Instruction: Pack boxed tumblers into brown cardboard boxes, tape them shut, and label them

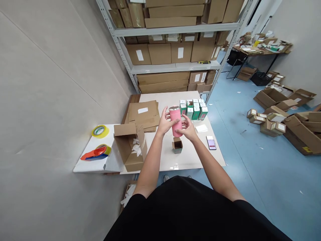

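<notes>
A pink tumbler [176, 122] with a silvery lid is held up over the table between both hands, nearly upright. My left hand [165, 124] grips its left side, thumb across the front. On the lower right side, my right hand [188, 129] closes on the same tumbler. Just below it stands a small open carton [177, 146] with its flap up and a dark inside. Several green and white boxes [196, 112] stand in rows behind my right hand.
Flattened cardboard [144, 113] and an open carton [135, 160] with white paper lie left on the table [163, 164]. A tape dispenser [97, 152] and tape roll [100, 131] sit farther left. A phone [211, 142] lies right. Shelving [175, 68] stands behind.
</notes>
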`<state>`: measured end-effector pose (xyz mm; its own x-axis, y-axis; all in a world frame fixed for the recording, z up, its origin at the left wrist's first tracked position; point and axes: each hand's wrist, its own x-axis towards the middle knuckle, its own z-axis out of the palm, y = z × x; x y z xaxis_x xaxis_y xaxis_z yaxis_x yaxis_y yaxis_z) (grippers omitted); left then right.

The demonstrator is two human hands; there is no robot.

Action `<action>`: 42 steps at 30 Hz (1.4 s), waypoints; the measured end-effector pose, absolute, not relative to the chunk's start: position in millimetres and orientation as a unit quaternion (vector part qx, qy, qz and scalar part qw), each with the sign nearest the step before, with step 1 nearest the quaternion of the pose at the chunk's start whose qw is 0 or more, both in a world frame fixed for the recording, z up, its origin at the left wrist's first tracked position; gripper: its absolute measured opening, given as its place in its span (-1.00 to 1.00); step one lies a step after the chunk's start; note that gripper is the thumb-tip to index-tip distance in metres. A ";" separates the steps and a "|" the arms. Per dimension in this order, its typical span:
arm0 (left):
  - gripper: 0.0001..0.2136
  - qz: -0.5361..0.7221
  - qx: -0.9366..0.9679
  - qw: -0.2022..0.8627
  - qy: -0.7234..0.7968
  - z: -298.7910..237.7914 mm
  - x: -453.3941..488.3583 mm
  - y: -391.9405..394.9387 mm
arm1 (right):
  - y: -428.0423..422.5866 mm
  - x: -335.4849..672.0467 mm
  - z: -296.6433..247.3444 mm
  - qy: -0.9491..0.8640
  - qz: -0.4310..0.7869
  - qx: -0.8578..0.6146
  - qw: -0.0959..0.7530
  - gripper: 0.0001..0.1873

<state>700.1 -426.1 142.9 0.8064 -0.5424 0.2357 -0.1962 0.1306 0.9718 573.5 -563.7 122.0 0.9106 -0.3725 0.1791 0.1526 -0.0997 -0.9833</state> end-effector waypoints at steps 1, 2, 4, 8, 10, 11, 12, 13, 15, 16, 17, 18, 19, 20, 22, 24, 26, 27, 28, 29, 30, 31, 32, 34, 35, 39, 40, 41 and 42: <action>0.18 -0.125 0.653 0.692 -0.282 143.0 700.4 -426.7 | -562.7 572.3 121.1 0.081 -0.199 -0.717 0.663 0.31; 0.20 -0.127 0.653 0.693 -0.278 143.3 700.3 -426.9 | -561.9 570.5 120.5 0.076 -0.191 -0.717 0.666 0.32; 0.22 -0.138 0.642 0.704 -0.271 144.8 698.7 -426.5 | -560.7 566.1 119.6 0.051 -0.157 -0.708 0.686 0.31; 0.23 -0.174 0.618 0.724 -0.253 151.9 692.0 -425.6 | -556.7 560.2 119.2 0.051 -0.133 -0.695 0.705 0.30; 0.26 -0.178 0.626 0.720 -0.242 156.5 689.6 -425.8 | -554.2 559.7 120.3 0.089 -0.165 -0.703 0.686 0.37; 0.28 -0.177 0.631 0.718 -0.236 158.6 689.1 -425.9 | -553.1 559.7 121.2 0.103 -0.177 -0.707 0.677 0.41; 0.29 -0.175 0.634 0.718 -0.228 160.4 689.0 -425.9 | -552.3 559.7 122.2 0.108 -0.182 -0.708 0.673 0.43; 0.30 -0.176 0.633 0.721 -0.219 161.8 689.2 -425.8 | -551.6 559.6 123.3 0.103 -0.177 -0.706 0.678 0.44; 0.31 -0.187 0.619 0.734 -0.208 163.4 690.2 -425.1 | -550.8 559.4 124.9 0.075 -0.148 -0.692 0.702 0.42; 0.32 -0.195 0.610 0.740 -0.207 163.7 690.7 -424.7 | -550.4 559.3 125.3 0.063 -0.134 -0.684 0.715 0.40; 0.32 -0.202 0.602 0.744 -0.209 163.8 691.3 -424.4 | -549.9 559.3 125.2 0.058 -0.126 -0.677 0.723 0.38; 0.31 -0.206 0.598 0.745 -0.214 163.9 691.9 -424.2 | -549.1 559.6 124.6 0.061 -0.128 -0.673 0.726 0.37; 0.30 -0.206 0.600 0.742 -0.218 164.1 692.4 -424.1 | -548.1 560.1 123.5 0.071 -0.139 -0.675 0.721 0.37; 0.30 -0.202 0.606 0.737 -0.219 164.3 693.1 -424.3 | -547.1 560.9 121.8 0.085 -0.156 -0.680 0.712 0.37; 0.30 -0.188 0.627 0.725 -0.214 165.2 694.2 -424.9 | -544.9 562.9 117.0 0.114 -0.194 -0.692 0.686 0.39; 0.31 -0.180 0.640 0.719 -0.204 166.0 694.7 -425.6 | -543.7 564.7 111.4 0.118 -0.209 -0.697 0.676 0.40; 0.29 -0.182 0.636 0.724 -0.194 165.6 694.2 -426.2 | -543.5 565.9 106.3 0.098 -0.192 -0.691 0.690 0.38; 0.28 -0.185 0.630 0.729 -0.192 164.8 693.7 -426.5 | -543.7 566.3 104.4 0.086 -0.181 -0.686 0.699 0.35; 0.25 -0.188 0.623 0.735 -0.190 163.6 693.4 -426.9 | -543.9 566.6 102.9 0.080 -0.175 -0.684 0.704 0.33; 0.23 -0.190 0.616 0.740 -0.190 162.1 693.2 -427.4 | -544.1 566.8 102.0 0.081 -0.179 -0.685 0.702 0.32; 0.21 -0.189 0.614 0.742 -0.189 160.5 693.5 -427.9 | -544.0 567.0 101.4 0.090 -0.190 -0.688 0.694 0.32; 0.18 -0.185 0.618 0.741 -0.186 158.9 694.2 -428.3 | -543.7 567.1 101.1 0.102 -0.204 -0.694 0.683 0.33; 0.17 -0.177 0.626 0.737 -0.184 157.7 695.2 -428.7 | -543.3 567.2 101.0 0.115 -0.217 -0.699 0.672 0.36; 0.15 -0.163 0.646 0.724 -0.176 156.4 697.4 -428.9 | -542.2 567.2 101.4 0.126 -0.224 -0.704 0.663 0.40; 0.15 -0.159 0.654 0.719 -0.172 156.6 698.2 -428.6 | -541.6 567.2 101.8 0.119 -0.215 -0.703 0.667 0.41; 0.21 -0.164 0.640 0.731 -0.170 160.7 696.3 -426.8 | -539.9 567.3 104.2 0.073 -0.172 -0.694 0.695 0.36; 0.22 -0.166 0.632 0.737 -0.176 161.9 695.1 -426.7 | -539.4 567.5 104.9 0.078 -0.176 -0.697 0.690 0.35; 0.23 -0.167 0.626 0.740 -0.182 163.0 693.9 -426.9 | -539.0 567.7 105.6 0.091 -0.187 -0.704 0.679 0.34; 0.24 -0.164 0.625 0.740 -0.186 163.9 693.1 -427.3 | -538.5 567.9 106.1 0.108 -0.199 -0.712 0.664 0.34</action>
<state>693.1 -427.3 163.9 0.8770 -0.4756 0.0690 0.0110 0.1634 0.9865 567.9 -538.5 106.1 0.8970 -0.4192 0.1400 0.1103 -0.0944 -0.9894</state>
